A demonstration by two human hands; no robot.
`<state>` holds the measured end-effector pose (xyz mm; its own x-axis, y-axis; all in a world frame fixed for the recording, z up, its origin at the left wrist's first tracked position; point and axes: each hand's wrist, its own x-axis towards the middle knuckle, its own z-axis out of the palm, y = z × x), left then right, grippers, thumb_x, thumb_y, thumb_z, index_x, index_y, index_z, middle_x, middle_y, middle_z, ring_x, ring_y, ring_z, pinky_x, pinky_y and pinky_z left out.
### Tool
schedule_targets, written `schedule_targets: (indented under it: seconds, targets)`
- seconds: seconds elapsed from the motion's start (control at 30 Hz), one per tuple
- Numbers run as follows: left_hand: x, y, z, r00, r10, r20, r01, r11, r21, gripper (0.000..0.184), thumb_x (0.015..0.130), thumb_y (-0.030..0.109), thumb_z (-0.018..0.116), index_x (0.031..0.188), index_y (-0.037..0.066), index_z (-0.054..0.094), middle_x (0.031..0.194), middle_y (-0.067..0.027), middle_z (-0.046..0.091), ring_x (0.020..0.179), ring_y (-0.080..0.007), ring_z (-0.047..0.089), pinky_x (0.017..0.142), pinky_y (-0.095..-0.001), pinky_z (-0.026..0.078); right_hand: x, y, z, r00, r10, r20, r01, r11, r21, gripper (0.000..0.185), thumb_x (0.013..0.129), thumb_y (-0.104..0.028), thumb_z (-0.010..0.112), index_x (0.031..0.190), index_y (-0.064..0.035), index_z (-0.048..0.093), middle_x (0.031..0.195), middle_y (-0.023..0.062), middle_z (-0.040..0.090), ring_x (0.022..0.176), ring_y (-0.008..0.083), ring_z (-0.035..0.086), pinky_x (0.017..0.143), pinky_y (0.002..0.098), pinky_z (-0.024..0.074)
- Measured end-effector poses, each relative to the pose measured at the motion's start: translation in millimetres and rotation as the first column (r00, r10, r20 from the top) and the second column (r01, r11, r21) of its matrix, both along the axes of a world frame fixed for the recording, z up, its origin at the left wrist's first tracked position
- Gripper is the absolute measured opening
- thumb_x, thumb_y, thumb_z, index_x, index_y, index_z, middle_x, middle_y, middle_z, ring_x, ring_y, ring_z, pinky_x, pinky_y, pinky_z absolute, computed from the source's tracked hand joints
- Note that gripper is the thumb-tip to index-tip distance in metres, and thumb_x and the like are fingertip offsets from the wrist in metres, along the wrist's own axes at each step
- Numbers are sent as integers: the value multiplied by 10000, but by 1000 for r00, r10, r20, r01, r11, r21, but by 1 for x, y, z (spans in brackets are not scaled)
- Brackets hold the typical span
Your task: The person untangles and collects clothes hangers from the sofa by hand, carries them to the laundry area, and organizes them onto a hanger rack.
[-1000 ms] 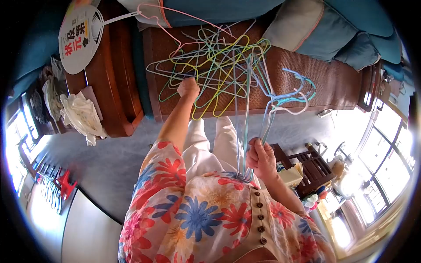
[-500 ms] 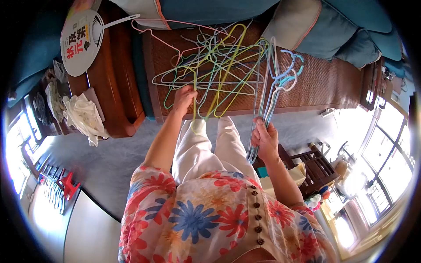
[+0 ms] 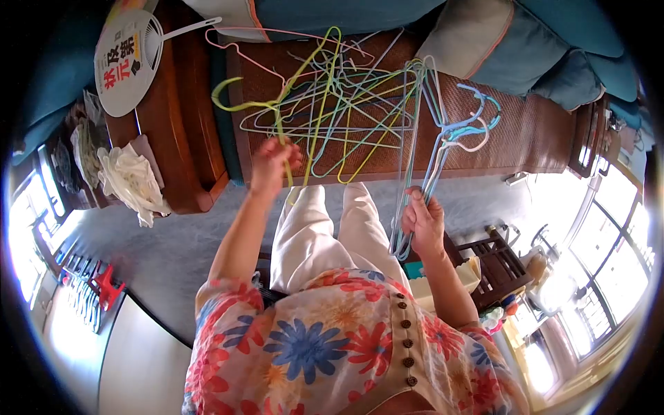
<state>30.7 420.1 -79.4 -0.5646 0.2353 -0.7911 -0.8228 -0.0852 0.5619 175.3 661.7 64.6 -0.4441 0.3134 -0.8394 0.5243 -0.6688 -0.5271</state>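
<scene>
My left hand (image 3: pixel 272 166) is closed on a yellow-green clothes hanger (image 3: pixel 319 114), whose hook points left over the seat edge. A tangled pile of clothes hangers (image 3: pixel 370 131) in green, grey, yellow and blue lies beyond it on the woven brown mat. At the pile's left is a pink hanger (image 3: pixel 256 59). My right hand (image 3: pixel 423 220) grips a bundle of blue and white hangers (image 3: pixel 430 162) by one end. The bundle's hooks face right, and its far end reaches beside the pile.
The brown woven mat (image 3: pixel 512 138) covers a long seat backed by teal cushions (image 3: pixel 346 15). To the left are a wooden armrest (image 3: pixel 183 131), a white hand fan (image 3: pixel 129 62) and a crumpled white cloth (image 3: pixel 128 180). A dark wooden chair (image 3: pixel 494 266) stands lower right.
My left hand has moved left, pulling the yellow-green hanger partly away from the pile with its hook now showing. The right hand's bundle has turned slightly, its hooks shifting right.
</scene>
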Motion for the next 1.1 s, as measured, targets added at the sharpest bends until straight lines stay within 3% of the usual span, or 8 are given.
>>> schedule_targets:
  seconds: [0.13, 0.27, 0.43, 0.53, 0.67, 0.87, 1.0, 1.1]
  targets:
    - [50, 60, 63, 935, -353, -28, 347, 895, 281, 161, 831, 129, 550, 976, 61, 561, 886, -42, 603, 767, -136, 591, 630, -277, 502, -2, -4, -22, 990, 105, -91, -87, 979, 183, 206, 887, -214, 491, 998, -50, 548, 684, 30, 548, 607, 105, 519, 541, 222, 409]
    - [61, 114, 104, 387, -662, -641, 686, 672, -279, 168, 784, 211, 582, 843, 56, 606, 739, -138, 586, 656, -276, 594, 570, -352, 464, -3, -5, -27, 990, 28, -138, -33, 999, -33, 228, 894, -170, 468, 1054, -28, 545, 1001, 135, 602, 906, 191, 581, 785, 293, 462]
    - [63, 119, 91, 245, -675, -696, 778, 566, -275, 177, 792, 233, 567, 777, 64, 620, 682, -119, 590, 605, -284, 585, 544, -355, 454, 6, 4, -22, 990, 5, -142, -27, 988, -154, 190, 893, -158, 462, 986, -21, 555, 965, 121, 606, 852, 192, 592, 757, 287, 478]
    - [22, 103, 58, 324, -904, -279, 944, 289, 160, 224, 775, 280, 558, 776, 66, 624, 684, -123, 612, 706, -288, 602, 603, -378, 464, 10, 1, -2, 998, -14, -56, 6, 991, -131, 167, 896, -162, 456, 956, -35, 545, 860, 88, 603, 769, 184, 600, 689, 306, 495]
    - [-13, 80, -41, 475, -857, -198, 593, 478, -648, 248, 759, 289, 571, 919, 105, 615, 819, -135, 632, 800, -284, 606, 683, -384, 476, 42, -13, 19, 994, -92, -52, 76, 963, -258, 168, 893, -186, 472, 978, -55, 532, 753, 51, 567, 711, 190, 590, 656, 335, 495]
    - [-6, 99, -103, 374, -926, 47, 636, 219, -740, 271, 763, 274, 565, 1003, 148, 568, 960, -133, 604, 927, -304, 565, 765, -383, 468, 65, -20, 8, 996, -18, -89, 0, 981, -195, 173, 885, -216, 488, 969, -75, 544, 715, 39, 551, 678, 195, 574, 657, 361, 498]
    - [2, 90, -92, 574, -808, -130, 556, 502, -662, 218, 764, 242, 573, 944, 123, 599, 796, -135, 625, 698, -268, 613, 613, -361, 478, 41, -2, 14, 995, -82, 54, 81, 996, 35, 171, 872, -213, 522, 897, -45, 548, 612, 2, 486, 484, 107, 481, 450, 243, 422]
    - [7, 79, -25, 682, -689, -246, 585, 715, -382, 205, 802, 212, 566, 951, 76, 600, 621, -39, 581, 521, -109, 536, 483, -253, 420, 23, 13, 12, 989, -142, 49, 137, 986, 96, 180, 877, -243, 514, 849, -66, 521, 553, -34, 397, 406, 67, 359, 373, 215, 306]
